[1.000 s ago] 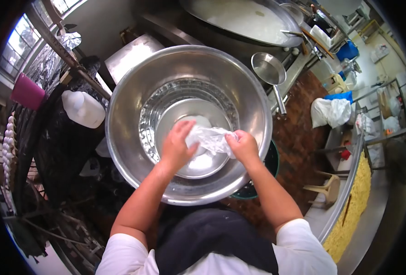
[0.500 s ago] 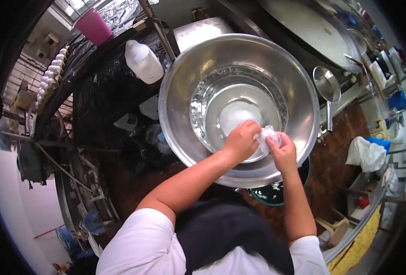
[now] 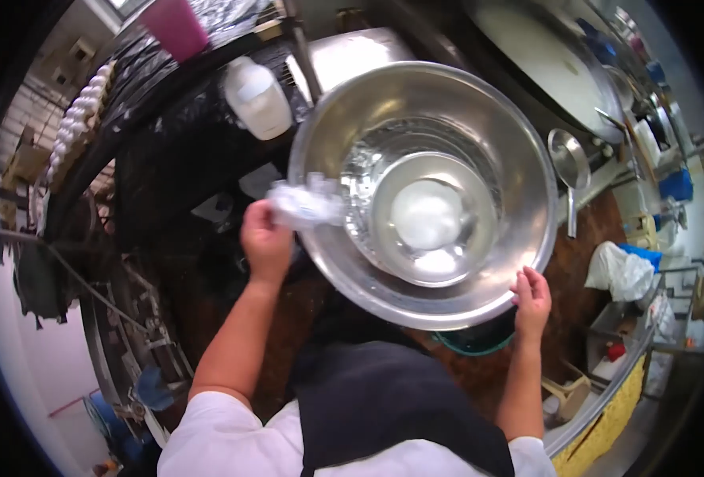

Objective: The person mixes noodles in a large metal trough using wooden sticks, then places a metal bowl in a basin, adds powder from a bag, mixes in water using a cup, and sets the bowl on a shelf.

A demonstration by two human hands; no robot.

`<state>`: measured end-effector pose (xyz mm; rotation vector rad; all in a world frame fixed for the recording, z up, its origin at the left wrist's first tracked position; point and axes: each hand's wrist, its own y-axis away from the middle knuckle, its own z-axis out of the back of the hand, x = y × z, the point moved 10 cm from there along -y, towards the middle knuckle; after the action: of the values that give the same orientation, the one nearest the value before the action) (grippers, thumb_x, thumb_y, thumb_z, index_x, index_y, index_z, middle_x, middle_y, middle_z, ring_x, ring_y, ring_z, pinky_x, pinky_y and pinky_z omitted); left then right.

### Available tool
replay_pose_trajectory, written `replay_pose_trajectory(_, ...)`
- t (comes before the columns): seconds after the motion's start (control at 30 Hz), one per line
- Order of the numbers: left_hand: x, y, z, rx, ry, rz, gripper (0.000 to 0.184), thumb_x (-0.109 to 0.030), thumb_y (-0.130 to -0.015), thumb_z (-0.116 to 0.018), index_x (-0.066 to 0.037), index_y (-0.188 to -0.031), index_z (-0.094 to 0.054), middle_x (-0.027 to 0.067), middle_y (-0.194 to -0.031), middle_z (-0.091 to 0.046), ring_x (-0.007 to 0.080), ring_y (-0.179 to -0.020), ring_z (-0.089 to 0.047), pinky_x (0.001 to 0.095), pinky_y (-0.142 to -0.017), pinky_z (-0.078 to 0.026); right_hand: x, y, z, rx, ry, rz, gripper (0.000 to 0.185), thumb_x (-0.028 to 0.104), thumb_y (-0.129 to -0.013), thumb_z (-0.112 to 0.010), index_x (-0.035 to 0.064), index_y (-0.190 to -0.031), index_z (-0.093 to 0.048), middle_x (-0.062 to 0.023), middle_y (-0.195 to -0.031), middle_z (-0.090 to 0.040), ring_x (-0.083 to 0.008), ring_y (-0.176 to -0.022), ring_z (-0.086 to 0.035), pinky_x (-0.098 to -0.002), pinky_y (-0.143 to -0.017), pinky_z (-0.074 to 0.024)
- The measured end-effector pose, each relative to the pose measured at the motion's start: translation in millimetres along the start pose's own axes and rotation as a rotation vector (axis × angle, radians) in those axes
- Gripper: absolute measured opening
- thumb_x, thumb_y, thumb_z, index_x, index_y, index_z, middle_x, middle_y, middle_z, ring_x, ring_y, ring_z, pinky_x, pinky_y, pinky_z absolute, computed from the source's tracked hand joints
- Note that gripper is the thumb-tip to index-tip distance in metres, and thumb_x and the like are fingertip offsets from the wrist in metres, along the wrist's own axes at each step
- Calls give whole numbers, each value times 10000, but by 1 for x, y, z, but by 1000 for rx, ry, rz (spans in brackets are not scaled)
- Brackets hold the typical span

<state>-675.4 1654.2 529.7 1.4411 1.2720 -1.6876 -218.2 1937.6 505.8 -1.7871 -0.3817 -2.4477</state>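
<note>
A crumpled clear plastic bag, blurred by motion, hangs from the closed fingers of my left hand at the left rim of a large steel basin. Several shiny ripples suggest water inside that basin. A smaller metal bowl sits in its middle, with a round white patch of contents at the bottom. My right hand is beside the basin's lower right rim, its fingers loosely bent and apart, with nothing in them. Whether its fingertips touch the rim I cannot tell.
A white plastic jug stands at the upper left on black plastic sheeting, near a pink bucket and egg trays. Right of the basin are a long-handled metal pan and a large round vat. A green tub is below.
Both hands were together over the small bowl with the plastic bag. They have parted: my left hand swung left with the bag, and my right let go and moved right.
</note>
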Motion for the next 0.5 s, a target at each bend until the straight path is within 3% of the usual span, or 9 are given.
replay_pose_trajectory(0.1, 65, 2, 132, -195, -439, 139, 181, -20, -779, -670, -2, -945, -600, 42, -862, -621, 129, -777, -567, 286, -728, -487, 11, 6, -21, 3, 62, -4, 353, 252, -917, -656, 29, -1186, -607, -22, -1009, -639, -90, -785, -604, -209, -623, -446)
replay_pose_trajectory(0.2, 122, 20, 181, -287, -705, 374, 226, -119, -753, -714, 1, -913, -607, 77, -838, -643, 200, -742, -593, 332, -725, -492, 33, 10, -66, 43, 38, 3, 335, 213, -923, -650, 14, -1187, -598, -26, -1010, -636, -84, -804, -594, -214, -661, -459)
replay_pose_trajectory(0.27, 195, 27, 202, -211, -787, 527, 416, -163, -702, -740, 10, -1059, -614, 159, -1002, -663, 300, -916, -637, 371, -838, -496, 56, 15, -104, 151, -15, 127, 304, 142, -921, -645, -7, -1180, -590, -33, -1015, -630, -72, -822, -574, -212, -712, -464)
replay_pose_trajectory(0.33, 288, 48, 221, -59, -826, 739, 659, -165, -658, -747, 31, -1251, -540, 235, -1207, -599, 375, -1154, -565, 394, -984, -445, 76, 21, -132, 220, -9, 196, 285, 87, -908, -649, -19, -1166, -591, -39, -1019, -624, -75, -814, -557, -209, -759, -463)
replay_pose_trajectory(0.4, 253, 45, 202, 113, -1013, 929, 840, -176, -630, -749, 54, -1369, -421, 265, -1337, -503, 376, -1302, -451, 383, -1080, -368, 96, 29, -150, 237, 22, 215, 284, 85, -904, -652, -18, -1163, -594, -46, -1025, -628, -79, -809, -559, -213, -760, -467)
replay_pose_trajectory(0.43, 243, 30, 202, 47, -1143, 700, 694, -164, -651, -753, 26, -1282, -533, 212, -1205, -609, 323, -1164, -574, 374, -990, -450, 103, 31, -153, 221, 46, 245, 280, 81, -900, -654, -16, -1157, -598, -54, -1033, -633, -79, -804, -561, -216, -749, -470)
replay_pose_trajectory(0.47, 233, 17, 203, 46, -1137, 691, 694, -164, -651, -753, 26, -1282, -533, 212, -1205, -609, 323, -1164, -574, 374, -990, -450, 105, 32, -155, 216, 44, 253, 280, 81, -900, -654, -16, -1157, -598, -54, -1033, -633, -79, -804, -561, -216, -749, -470)
replay_pose_trajectory(0.5, 205, -5, 191, 94, -846, 621, 583, -148, -675, -753, 7, -1211, -586, 169, -1115, -646, 277, -1070, -611, 356, -925, -481, 105, 33, -155, 210, 41, 249, 278, 79, -901, -652, -16, -1156, -598, -58, -1036, -634, -81, -806, -563, -219, -749, -473)
